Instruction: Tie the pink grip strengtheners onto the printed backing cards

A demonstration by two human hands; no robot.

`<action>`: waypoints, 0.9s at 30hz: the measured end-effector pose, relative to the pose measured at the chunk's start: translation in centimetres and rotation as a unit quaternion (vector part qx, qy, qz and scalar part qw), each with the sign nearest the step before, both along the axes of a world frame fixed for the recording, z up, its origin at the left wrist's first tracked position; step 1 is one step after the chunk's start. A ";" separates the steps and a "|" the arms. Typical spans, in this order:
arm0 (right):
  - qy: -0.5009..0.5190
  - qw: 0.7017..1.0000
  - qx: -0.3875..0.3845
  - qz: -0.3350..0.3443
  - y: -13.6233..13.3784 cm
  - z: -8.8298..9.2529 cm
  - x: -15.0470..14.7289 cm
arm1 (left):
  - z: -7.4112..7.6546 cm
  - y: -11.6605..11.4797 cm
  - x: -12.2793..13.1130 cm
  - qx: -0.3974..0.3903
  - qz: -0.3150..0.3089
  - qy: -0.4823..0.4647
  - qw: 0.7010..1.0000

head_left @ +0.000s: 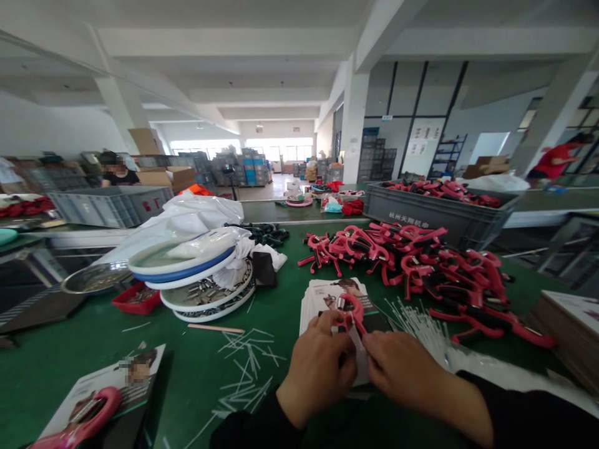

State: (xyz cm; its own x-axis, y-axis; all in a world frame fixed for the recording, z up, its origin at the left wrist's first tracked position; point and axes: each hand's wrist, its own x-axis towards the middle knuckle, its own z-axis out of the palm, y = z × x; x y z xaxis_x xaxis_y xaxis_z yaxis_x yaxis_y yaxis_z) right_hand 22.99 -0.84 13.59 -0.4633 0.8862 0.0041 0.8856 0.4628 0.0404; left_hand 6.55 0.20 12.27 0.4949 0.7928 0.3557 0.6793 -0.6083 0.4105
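left hand [318, 368] is closed on a red-handled tool [352, 310], held just above the grip, its long axis slanting down rightward; right hand [407, 368], nearer the lower end, is pinched on it; a stack of printed cards [327, 298] lies just behind.

Grey crate [421, 219], front: wht chars "杭州天翔机电".
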 end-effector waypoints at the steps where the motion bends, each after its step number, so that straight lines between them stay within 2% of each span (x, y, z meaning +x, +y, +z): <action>1: -0.018 1.000 0.001 0.004 0.1 0.1 -0.3 | 0.3 0.0 0.0 0.005 0.005 0.022 1.000; 6: -0.040 0.999 -0.007 -0.006 0.5 0.8 -0.9 | 1.3 -0.3 0.7 0.000 0.047 0.093 0.995; 12: -0.002 1.000 -0.020 -0.022 0.6 1.0 -0.1 | 1.2 -0.8 1.1 -0.034 0.103 0.071 0.992; 19: 0.075 0.996 -0.015 -0.053 0.4 0.4 0.2 | 0.4 -0.5 1.1 -0.049 0.104 0.039 0.993; 21: 0.161 0.983 -0.058 -0.065 0.5 0.2 1.0 | -0.2 -0.3 0.7 -0.050 0.080 0.013 0.996; 24: 0.331 0.929 -0.147 -0.081 0.8 -0.8 3.6 | -1.3 -0.2 -0.1 -0.024 0.052 -0.039 0.998; 26: 0.386 0.905 -0.139 -0.112 1.1 -1.9 6.1 | -2.0 -0.4 -0.4 0.001 0.049 -0.067 0.997; 27: 0.377 0.909 -0.117 -0.135 1.2 -2.7 7.4 | -2.3 -0.6 -0.5 0.010 0.049 -0.074 0.996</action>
